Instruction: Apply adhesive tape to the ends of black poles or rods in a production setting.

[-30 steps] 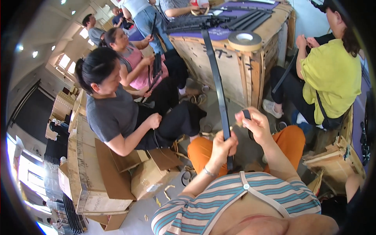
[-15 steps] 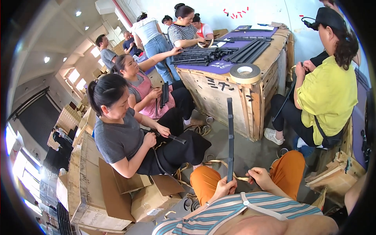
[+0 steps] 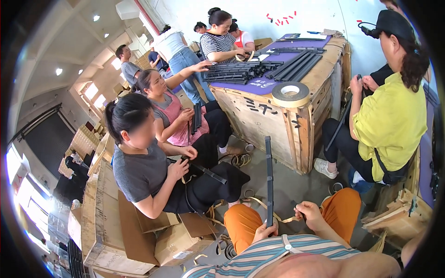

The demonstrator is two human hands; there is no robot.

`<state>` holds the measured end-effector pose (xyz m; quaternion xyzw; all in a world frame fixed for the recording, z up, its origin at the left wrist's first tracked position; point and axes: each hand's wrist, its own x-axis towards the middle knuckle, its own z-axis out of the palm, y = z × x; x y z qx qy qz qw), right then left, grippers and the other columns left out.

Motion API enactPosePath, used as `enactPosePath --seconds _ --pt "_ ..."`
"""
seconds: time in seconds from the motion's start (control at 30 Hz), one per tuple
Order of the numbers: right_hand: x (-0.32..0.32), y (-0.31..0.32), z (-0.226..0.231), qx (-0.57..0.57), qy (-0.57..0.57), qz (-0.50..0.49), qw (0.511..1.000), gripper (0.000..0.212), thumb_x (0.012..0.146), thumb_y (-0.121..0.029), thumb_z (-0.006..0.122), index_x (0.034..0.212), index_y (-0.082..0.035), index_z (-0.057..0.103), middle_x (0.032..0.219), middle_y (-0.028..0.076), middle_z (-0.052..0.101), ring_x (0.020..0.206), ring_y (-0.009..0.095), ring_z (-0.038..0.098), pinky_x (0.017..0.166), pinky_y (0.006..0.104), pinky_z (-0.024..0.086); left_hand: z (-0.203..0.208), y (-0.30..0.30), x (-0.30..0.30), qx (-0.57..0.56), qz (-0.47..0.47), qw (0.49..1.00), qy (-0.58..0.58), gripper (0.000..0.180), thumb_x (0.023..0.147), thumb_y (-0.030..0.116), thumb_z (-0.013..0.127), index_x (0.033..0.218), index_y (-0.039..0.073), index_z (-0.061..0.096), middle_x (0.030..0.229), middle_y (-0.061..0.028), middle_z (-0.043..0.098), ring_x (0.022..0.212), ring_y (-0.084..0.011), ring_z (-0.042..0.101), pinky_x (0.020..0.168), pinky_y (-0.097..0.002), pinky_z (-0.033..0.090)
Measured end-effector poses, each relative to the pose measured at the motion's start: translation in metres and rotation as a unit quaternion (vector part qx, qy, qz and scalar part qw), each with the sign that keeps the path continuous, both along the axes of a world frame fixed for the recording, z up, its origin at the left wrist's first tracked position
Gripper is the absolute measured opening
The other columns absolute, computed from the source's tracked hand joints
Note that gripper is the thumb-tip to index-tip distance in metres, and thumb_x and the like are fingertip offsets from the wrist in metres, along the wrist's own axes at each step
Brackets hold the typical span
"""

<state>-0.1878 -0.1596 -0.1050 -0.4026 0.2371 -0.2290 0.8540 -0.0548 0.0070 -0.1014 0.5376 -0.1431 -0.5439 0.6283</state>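
My left hand (image 3: pixel 265 231) is closed around the lower end of a long dark strip (image 3: pixel 270 180), which stands nearly upright between my knees. Darker bands cross the strip at intervals. To its right, my right hand (image 3: pixel 309 214) pinches a small dark piece (image 3: pixel 294 204) between thumb and fingertips, apart from the strip. A tan ribbon of tape backing (image 3: pixel 283 219) runs from beside my right fingers toward the floor on the left.
A wooden crate (image 3: pixel 273 125) ahead bears a purple mat, piled black strips (image 3: pixel 241 69) and a tape roll (image 3: pixel 291 94). Seated people work on both sides: one in grey (image 3: pixel 141 162), one in pink, one in yellow (image 3: pixel 391 125). An open cardboard box (image 3: pixel 183 241) stands left; loose backing lies on the floor.
My left hand and the strip have dropped lower. The dark piece at my right fingertips shows more plainly. The person in grey has brought their hands closer together.
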Motion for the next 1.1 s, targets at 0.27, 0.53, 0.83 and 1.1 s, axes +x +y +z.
enactPosePath --seconds 0.27,0.53,0.83,1.1 --pt "0.036 -0.013 0.018 -0.105 -0.058 0.043 0.992 0.012 0.083 -0.008 0.061 0.085 0.004 0.062 0.083 0.008 0.063 0.075 0.011 0.057 0.074 0.0266 0.046 -0.006 -0.004 0.005 -0.011 -0.032 0.999 0.003 0.013 0.084 0.016 0.053 0.08 0.004 0.054 0.069 -0.0024 0.053 0.063 -0.0091 0.048 0.058 -0.0212 0.037" --pt "0.053 -0.02 0.032 -0.293 -0.071 0.03 0.953 0.012 0.082 -0.008 0.063 0.076 0.002 0.066 0.072 0.006 0.065 0.078 0.013 0.058 0.088 0.0298 0.041 -0.021 -0.003 0.01 0.006 -0.067 0.998 0.019 0.008 0.083 0.013 0.054 0.083 0.005 0.055 0.07 -0.0016 0.053 0.06 -0.008 0.049 0.055 -0.0208 0.038" --pt "0.062 -0.008 0.026 -0.18 -0.052 0.052 0.981 0.011 0.082 -0.007 0.063 0.082 0.004 0.065 0.076 0.006 0.065 0.069 0.008 0.059 0.064 0.0205 0.047 -0.026 0.001 0.011 -0.038 -0.123 0.991 0.034 0.009 0.086 0.013 0.052 0.089 0.004 0.054 0.072 -0.0025 0.054 0.063 -0.0094 0.05 0.057 -0.0211 0.039" --pt "0.065 -0.022 0.049 -0.222 -0.07 -0.034 0.972 0.011 0.083 -0.006 0.062 0.079 0.004 0.064 0.077 0.008 0.065 0.071 0.01 0.059 0.067 0.0217 0.047 -0.052 0.021 0.014 0.049 -0.136 0.989 -0.014 0.028 0.092 0.032 0.051 0.093 0.004 0.053 0.074 0.0016 0.053 0.067 -0.008 0.052 0.06 -0.0231 0.044"
